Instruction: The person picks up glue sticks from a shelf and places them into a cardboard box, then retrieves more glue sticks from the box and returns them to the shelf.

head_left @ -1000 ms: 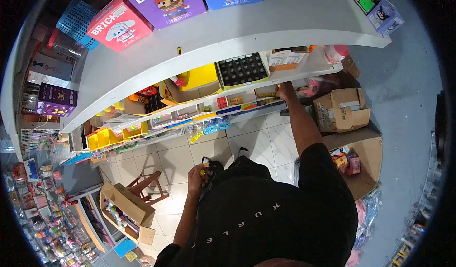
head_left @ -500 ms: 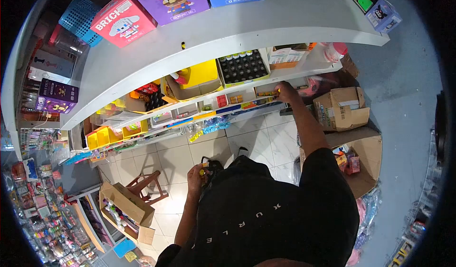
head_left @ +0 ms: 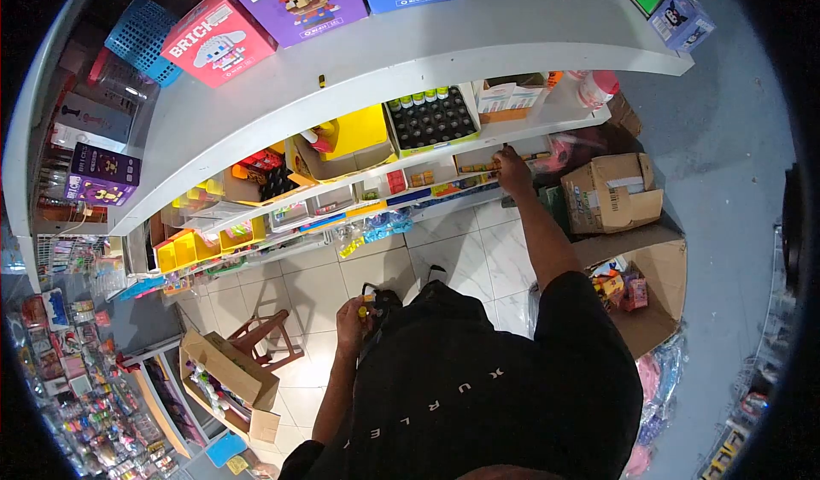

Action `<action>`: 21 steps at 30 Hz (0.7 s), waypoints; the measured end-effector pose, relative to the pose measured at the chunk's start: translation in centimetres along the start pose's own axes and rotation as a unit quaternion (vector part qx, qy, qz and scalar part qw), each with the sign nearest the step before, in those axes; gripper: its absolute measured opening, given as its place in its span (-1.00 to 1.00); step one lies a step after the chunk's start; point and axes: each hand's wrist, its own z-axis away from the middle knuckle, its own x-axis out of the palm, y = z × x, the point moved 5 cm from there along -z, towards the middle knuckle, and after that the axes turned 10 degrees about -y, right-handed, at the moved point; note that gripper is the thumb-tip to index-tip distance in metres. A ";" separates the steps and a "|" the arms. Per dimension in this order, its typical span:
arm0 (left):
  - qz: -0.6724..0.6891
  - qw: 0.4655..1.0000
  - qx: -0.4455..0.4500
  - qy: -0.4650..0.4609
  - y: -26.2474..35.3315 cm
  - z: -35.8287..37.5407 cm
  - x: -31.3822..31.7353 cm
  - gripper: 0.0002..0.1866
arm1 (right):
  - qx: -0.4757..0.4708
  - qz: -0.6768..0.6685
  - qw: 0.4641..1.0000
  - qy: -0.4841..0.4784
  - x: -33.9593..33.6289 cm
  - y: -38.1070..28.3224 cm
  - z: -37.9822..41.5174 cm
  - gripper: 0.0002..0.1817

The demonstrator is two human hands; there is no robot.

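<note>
My left hand (head_left: 348,324) is low in front of my body, its fingers closed around a small yellow item (head_left: 363,311). Stretched out to the shelf, my right hand (head_left: 514,172) has its fingers bent together at a shallow tray (head_left: 469,160) of small yellow-orange packs (head_left: 478,168). What those fingers pinch is hidden. Left of that tray, along the same low shelf, are more small packs (head_left: 423,178) and a red pack (head_left: 395,181). Just above stands a box of dark-topped bottles (head_left: 434,120).
A white counter (head_left: 384,61) with brick-toy boxes (head_left: 301,3) overhangs the shelf. Open cardboard boxes stand at right (head_left: 662,326) and lower left (head_left: 243,373), beside a brown stool (head_left: 260,339). A closed carton (head_left: 611,196) sits right of my right forearm.
My right hand has shifted slightly, and the yellow bit seen at its fingertips is no longer distinct there. My left hand stays nearly still. The view has moved a little.
</note>
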 end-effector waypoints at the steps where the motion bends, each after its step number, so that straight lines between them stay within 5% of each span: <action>1: 0.005 1.000 0.001 0.001 -0.4 -0.2 -0.2 -0.68 | -0.004 0.010 1.000 0.002 -0.6 -0.3 0.1 -0.65; 4: 0.015 1.000 0.001 0.008 -1.3 -0.3 -0.6 -0.68 | -0.033 0.054 0.998 -0.010 0.5 0.5 -0.5 -0.58; 7: 0.010 1.000 -0.003 0.014 -0.9 0.1 -0.2 -0.68 | 0.040 0.033 0.991 -0.119 0.1 0.6 -1.2 -0.61; 21: -0.002 1.000 -0.001 0.020 -1.8 -0.6 -1.2 -0.64 | 0.005 0.068 0.992 -0.111 0.2 0.9 -2.3 -0.74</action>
